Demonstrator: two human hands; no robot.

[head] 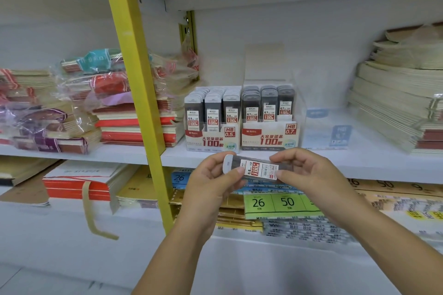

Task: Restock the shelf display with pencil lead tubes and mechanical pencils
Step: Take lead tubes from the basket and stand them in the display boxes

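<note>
A pencil lead tube (254, 167) marked 0.5 HB lies sideways between my hands, its white cap pointing left, just in front of the shelf edge. My left hand (211, 179) pinches the cap end. My right hand (309, 175) pinches the other end. Behind them on the shelf stand two display boxes of lead tubes: the HB 0.5 box (212, 139) on the left and the HB 0.7 box (268, 137) on the right, both filled with several upright tubes. No mechanical pencils are in view.
A clear empty display box (328, 132) stands right of the 0.7 box. Stacks of notebooks (402, 103) fill the shelf's right side, wrapped notebooks (96, 108) the left. A yellow upright post (141, 93) crosses the shelves. Loose-leaf packs (282, 203) lie on the shelf below.
</note>
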